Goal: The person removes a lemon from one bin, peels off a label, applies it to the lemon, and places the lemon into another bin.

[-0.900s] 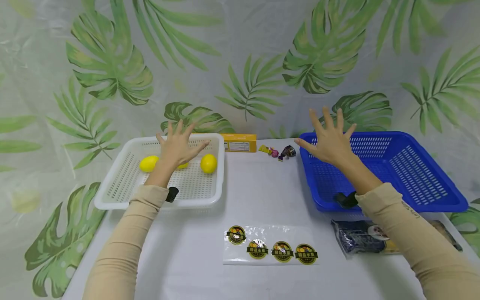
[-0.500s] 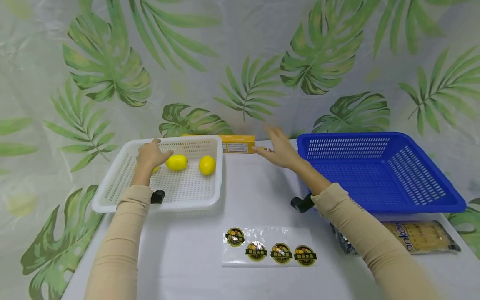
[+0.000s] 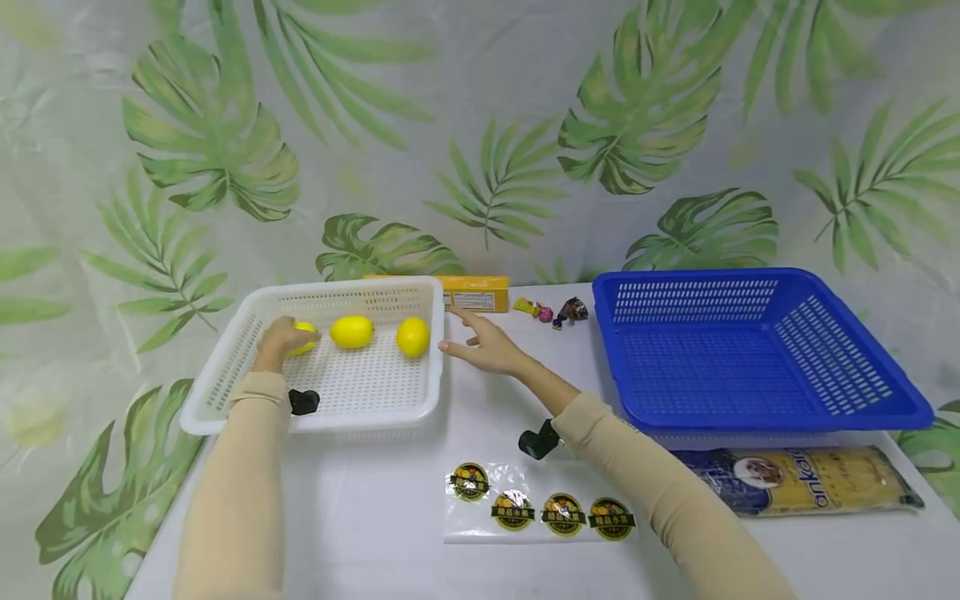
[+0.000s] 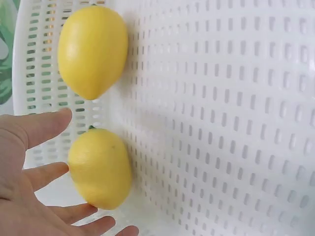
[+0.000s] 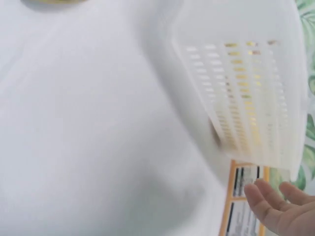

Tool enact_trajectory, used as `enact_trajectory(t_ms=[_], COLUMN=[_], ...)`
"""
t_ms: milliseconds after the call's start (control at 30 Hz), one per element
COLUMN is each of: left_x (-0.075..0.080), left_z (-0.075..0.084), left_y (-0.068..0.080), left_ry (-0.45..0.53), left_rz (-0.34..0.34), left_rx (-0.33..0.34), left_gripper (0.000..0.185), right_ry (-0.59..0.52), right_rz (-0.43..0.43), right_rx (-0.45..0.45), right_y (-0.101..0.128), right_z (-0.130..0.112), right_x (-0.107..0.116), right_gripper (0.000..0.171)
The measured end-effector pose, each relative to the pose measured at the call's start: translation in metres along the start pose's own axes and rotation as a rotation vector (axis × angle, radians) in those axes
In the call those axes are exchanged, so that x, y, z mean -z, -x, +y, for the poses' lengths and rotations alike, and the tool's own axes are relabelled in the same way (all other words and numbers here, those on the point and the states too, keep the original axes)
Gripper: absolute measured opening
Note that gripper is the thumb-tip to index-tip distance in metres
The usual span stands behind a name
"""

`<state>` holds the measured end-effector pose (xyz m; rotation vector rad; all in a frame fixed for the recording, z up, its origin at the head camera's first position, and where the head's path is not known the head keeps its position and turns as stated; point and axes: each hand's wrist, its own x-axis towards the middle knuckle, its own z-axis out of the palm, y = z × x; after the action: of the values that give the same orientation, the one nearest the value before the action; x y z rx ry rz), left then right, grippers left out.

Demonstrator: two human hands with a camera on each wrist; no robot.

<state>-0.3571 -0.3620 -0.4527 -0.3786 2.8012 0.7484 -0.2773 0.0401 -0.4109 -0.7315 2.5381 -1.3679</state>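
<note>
My left hand reaches into the white basket at its left end. In the left wrist view its spread fingers lie close along a yellow lemon, with fingertips at its side, and the thumb is between it and a second lemon. Whether the fingers bear on the fruit is hard to tell. A third lemon lies at the basket's right side. Just outside the right rim hovers my right hand, fingers extended and holding nothing. The right wrist view has its fingertips near the basket's outer wall.
An orange box stands behind the white basket. Wrapped candies lie at the back. A blue basket stands at right, with a pasta packet in front. A clear sheet with round stickers lies at front centre.
My left hand has lowered into the white basket beside the left lemon. My right hand has swept left from over the blue basket to the white basket's right rim.
</note>
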Motion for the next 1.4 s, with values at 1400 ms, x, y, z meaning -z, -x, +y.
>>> enact_trajectory(t_ms=[1400], left_x=[0.028], left_z=[0.067], left_y=[0.096], left_ry=[0.279], left_rz=[0.138], left_rx=[-0.071], left_gripper=[0.071], right_ry=[-0.129], right_rz=[0.008], right_rx=[-0.046], right_y=[0.004], right_z=[0.005], right_x=[-0.041], right_gripper=[0.07])
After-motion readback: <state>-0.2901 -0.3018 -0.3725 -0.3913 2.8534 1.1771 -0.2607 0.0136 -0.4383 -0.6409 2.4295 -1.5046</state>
